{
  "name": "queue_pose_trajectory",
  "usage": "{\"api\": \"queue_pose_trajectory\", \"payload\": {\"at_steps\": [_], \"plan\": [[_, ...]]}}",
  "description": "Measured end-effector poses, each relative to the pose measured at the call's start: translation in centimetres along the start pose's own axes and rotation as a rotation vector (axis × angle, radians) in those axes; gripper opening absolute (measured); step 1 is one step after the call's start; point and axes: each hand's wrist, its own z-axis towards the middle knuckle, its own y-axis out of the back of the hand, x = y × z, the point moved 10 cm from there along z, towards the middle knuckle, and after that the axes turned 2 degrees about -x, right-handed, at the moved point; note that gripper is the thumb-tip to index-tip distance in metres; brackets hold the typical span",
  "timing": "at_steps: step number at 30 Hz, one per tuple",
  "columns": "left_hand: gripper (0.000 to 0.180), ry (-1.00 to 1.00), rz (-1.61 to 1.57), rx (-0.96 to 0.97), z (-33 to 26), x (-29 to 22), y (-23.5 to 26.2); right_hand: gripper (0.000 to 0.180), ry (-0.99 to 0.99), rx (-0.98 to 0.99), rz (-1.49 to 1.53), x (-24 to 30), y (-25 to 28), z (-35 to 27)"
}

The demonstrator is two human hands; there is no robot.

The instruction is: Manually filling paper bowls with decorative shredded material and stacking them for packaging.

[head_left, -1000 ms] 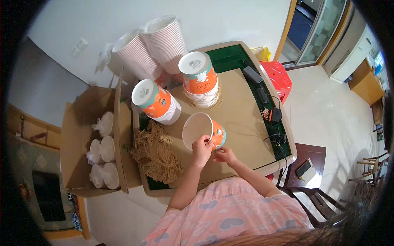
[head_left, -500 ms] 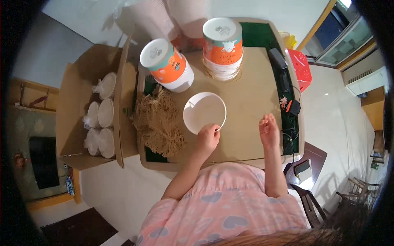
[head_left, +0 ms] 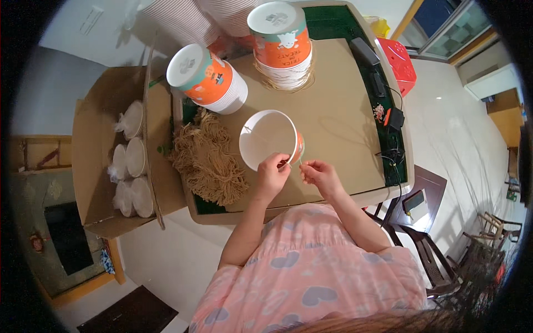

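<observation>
A white paper bucket with an orange printed side stands tilted near the middle of the cardboard-covered table, its open mouth toward me. My left hand grips the bucket's near rim, fingers closed. Just right of it, my right hand is closed in a pinch on what looks like a thin string by the bucket's side. At the bucket's far left rim a bit of string shows inside. Left of the bucket lies a loose heap of brown twine lengths.
Two upside-down stacks of paper buckets, a left one and a right one, stand at the back. An open carton with wrapped white buckets is at the left. Black adapters and cables line the table's right edge, beside a red stool.
My right hand has come left from the table's right side to the bucket. The bucket is now tilted so its printed side shows. The view has shifted slightly.
</observation>
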Motion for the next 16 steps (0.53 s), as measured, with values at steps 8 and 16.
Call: {"api": "queue_pose_trajectory", "payload": {"at_steps": [8,16], "plan": [[0.02,0.006,-0.018,0.052,0.0,-0.7,-0.4,0.018,0.025,-0.062,-0.293,2.1,-0.1,0.0],[0.021,0.044,-0.021,0.093,0.2,-1.0,-0.7,0.019,0.099,-0.096,-0.326,2.3,0.3,0.9]]}}
